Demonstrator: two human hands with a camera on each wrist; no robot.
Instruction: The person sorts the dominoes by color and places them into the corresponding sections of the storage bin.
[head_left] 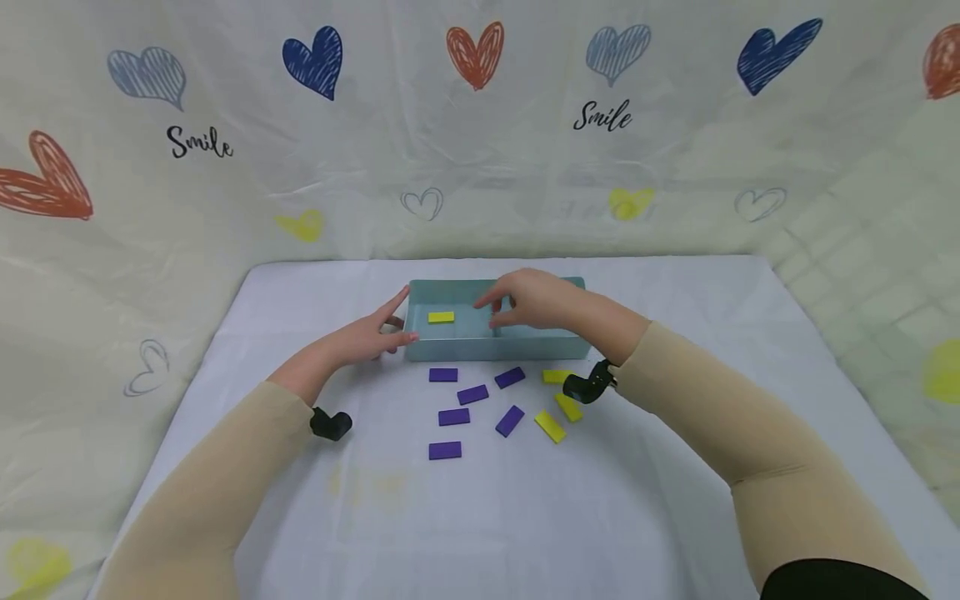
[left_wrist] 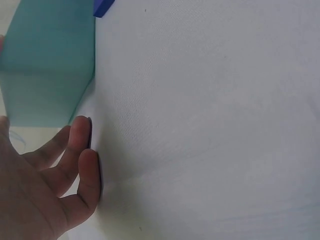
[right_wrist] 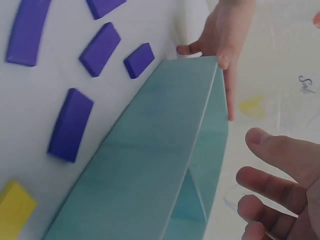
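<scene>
A teal rectangular box [head_left: 495, 349] with a divider [right_wrist: 192, 192] stands toward the back of the table. One yellow block [head_left: 441, 317] lies in its left compartment. My left hand [head_left: 371, 337] rests against the box's left end, thumb at the front corner and index finger stretched along the side; its other fingers [left_wrist: 80, 135] are loosely bent at the tabletop. Above the box, near the divider, my right hand [head_left: 534, 297] hovers with nothing between thumb and fingers, as the right wrist view shows. The right compartment's floor is partly hidden by that hand.
Several purple blocks [head_left: 453, 417] lie scattered before the box. To their right are yellow blocks [head_left: 551, 426], one partly behind the right wrist's black camera [head_left: 589, 383]. A white cloth covers the table [head_left: 480, 533]; a curtain printed with hearts [head_left: 476, 55] hangs behind.
</scene>
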